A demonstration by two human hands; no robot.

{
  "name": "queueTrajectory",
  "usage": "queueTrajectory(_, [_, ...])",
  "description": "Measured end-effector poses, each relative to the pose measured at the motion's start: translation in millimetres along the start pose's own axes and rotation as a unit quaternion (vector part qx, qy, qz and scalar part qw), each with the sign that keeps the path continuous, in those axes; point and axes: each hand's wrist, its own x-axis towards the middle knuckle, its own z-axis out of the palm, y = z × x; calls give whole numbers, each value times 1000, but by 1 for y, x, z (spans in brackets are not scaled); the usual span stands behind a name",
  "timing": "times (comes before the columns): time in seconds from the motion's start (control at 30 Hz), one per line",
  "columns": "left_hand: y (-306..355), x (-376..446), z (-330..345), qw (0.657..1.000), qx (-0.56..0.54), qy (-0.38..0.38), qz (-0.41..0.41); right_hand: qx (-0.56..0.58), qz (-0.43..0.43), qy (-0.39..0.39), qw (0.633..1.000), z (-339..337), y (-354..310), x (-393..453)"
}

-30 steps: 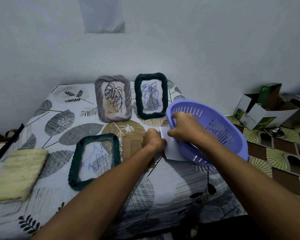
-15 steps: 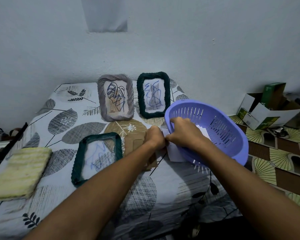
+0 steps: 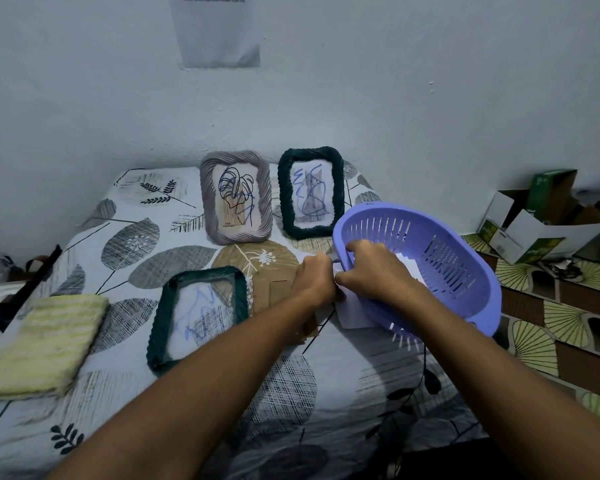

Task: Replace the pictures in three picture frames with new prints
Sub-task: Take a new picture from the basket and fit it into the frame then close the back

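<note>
A grey frame (image 3: 235, 199) and a dark green frame (image 3: 310, 192) stand upright against the wall, each with a drawing inside. A second dark green frame (image 3: 198, 310) lies flat on the bed, a blue scribble behind its glass. A brown cardboard backing (image 3: 274, 292) lies beside it, partly under my left arm. My left hand (image 3: 314, 278) and my right hand (image 3: 371, 271) meet at the near rim of a tilted purple basket (image 3: 440, 265). Together they pinch a white paper print (image 3: 355, 311) at that rim. More white paper shows inside the basket.
A yellow folded cloth (image 3: 45, 341) lies at the bed's left edge. The leaf-patterned bedsheet (image 3: 136, 247) covers the bed. Open cardboard boxes (image 3: 541, 220) sit on the patterned floor at right. A sheet of paper (image 3: 219, 29) hangs on the wall.
Both hands stayed together on the white print at the basket's rim, with my right hand shifting slightly further into the basket. The frames have not moved.
</note>
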Motion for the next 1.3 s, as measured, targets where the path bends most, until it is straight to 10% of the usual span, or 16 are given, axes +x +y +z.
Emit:
queueTrajectory(0.57, [-24,-8,-47,981,-149,66,100,114,106,-1,988,-47,33,4])
queueTrajectory(1.3, [-1,-1,-36,959,-281,-1,17,-44,218,-137,965,-23,78,29])
